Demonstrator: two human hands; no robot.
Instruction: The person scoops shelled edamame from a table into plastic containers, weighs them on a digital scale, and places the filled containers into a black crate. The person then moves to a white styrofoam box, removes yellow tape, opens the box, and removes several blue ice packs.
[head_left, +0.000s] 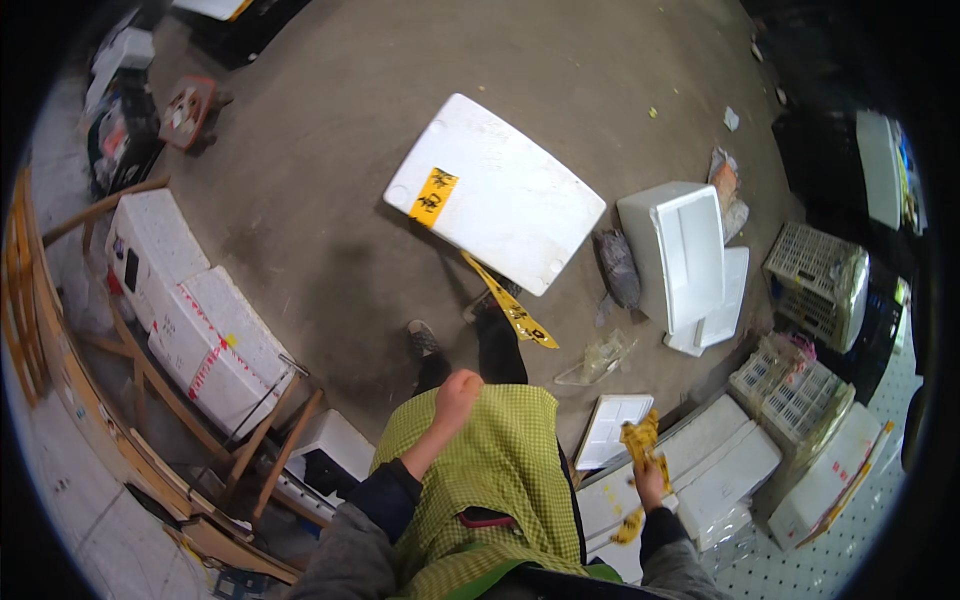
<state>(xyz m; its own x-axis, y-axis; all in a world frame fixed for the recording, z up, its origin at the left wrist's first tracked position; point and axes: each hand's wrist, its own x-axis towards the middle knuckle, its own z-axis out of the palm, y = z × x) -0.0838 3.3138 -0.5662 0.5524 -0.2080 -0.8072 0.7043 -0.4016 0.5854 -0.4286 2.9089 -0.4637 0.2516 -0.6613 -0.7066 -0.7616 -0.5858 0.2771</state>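
A large white foam box (499, 191) with a yellow tape strip (433, 196) bearing writing stands on the floor before me, partly over my feet's side. A loose length of yellow printed tape (514, 306) trails from its near edge past my shoe. My left hand (456, 401) is curled into a loose fist in front of my green checked apron (480, 450), with nothing visible in it. Off to the right, my right hand (651, 480) grips a crumpled wad of yellow tape (639, 439), above several foam boxes.
White foam boxes (217, 337) and wooden furniture legs (259, 450) line the left. At right lie an open foam box (675, 255), a dark wrapped bundle (618, 266), crumpled clear plastic (600, 360), a foam lid (613, 427) and plastic crates (791, 386). A small stool (187, 112) stands far left.
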